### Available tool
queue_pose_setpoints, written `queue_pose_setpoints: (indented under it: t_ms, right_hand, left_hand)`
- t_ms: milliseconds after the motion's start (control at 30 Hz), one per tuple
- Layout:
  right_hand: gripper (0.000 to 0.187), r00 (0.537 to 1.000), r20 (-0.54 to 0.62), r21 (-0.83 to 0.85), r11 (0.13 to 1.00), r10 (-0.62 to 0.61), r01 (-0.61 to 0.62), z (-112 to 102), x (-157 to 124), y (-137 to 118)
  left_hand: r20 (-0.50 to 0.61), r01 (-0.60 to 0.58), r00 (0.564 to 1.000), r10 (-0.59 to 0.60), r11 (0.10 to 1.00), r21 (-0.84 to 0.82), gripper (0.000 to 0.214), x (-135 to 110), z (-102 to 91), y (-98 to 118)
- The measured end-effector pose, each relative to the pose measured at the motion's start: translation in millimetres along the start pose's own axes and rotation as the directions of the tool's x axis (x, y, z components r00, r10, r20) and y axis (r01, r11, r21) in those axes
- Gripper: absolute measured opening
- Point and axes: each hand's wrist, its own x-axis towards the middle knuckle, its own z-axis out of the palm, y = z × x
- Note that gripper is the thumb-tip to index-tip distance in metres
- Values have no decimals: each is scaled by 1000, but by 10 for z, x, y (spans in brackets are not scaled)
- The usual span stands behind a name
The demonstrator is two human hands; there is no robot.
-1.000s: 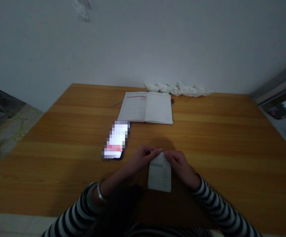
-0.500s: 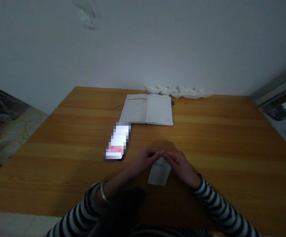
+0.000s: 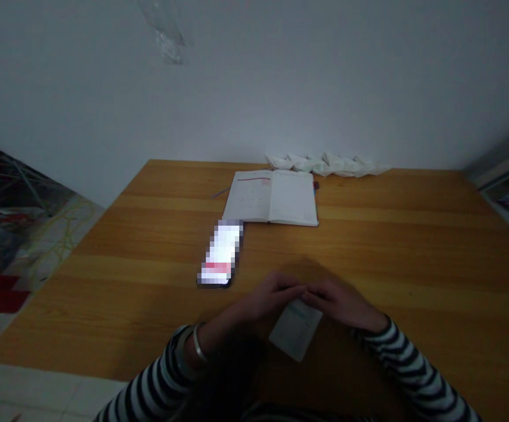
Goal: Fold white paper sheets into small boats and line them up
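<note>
A small white sheet of paper [image 3: 296,333] with faint printed lines and a teal band lies tilted on the wooden table [image 3: 412,246] just in front of me. My left hand [image 3: 268,302] and my right hand [image 3: 344,303] meet over its far edge, fingers curled and pinching the paper between them. Both arms wear black-and-white striped sleeves, and a bangle sits on my left wrist.
A lit phone [image 3: 221,255] lies left of my hands. An open notebook [image 3: 272,197] rests further back, with a pen [image 3: 219,192] at its left. Several folded white paper shapes [image 3: 327,164] line the table's far edge against the wall. Cluttered floor shows at left.
The paper has become shorter and has turned, its near end swinging right. My hands have stayed joined at its far edge. The view has shifted a little to the left.
</note>
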Motion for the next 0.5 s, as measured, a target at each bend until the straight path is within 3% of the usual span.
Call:
queue_pose_setpoints:
  t_ms: [167, 500]
  right_hand:
    - [48, 1000, 1, 170, 985, 19, -19, 101, 9, -78]
    - [51, 961, -219, 324, 941, 171, -94, 77, 28, -92]
  left_hand:
    - [-5, 7, 1000, -8, 998, -57, 47, -22, 29, 36]
    - [-183, -47, 978, 100, 960, 275, 47, 39, -4, 40]
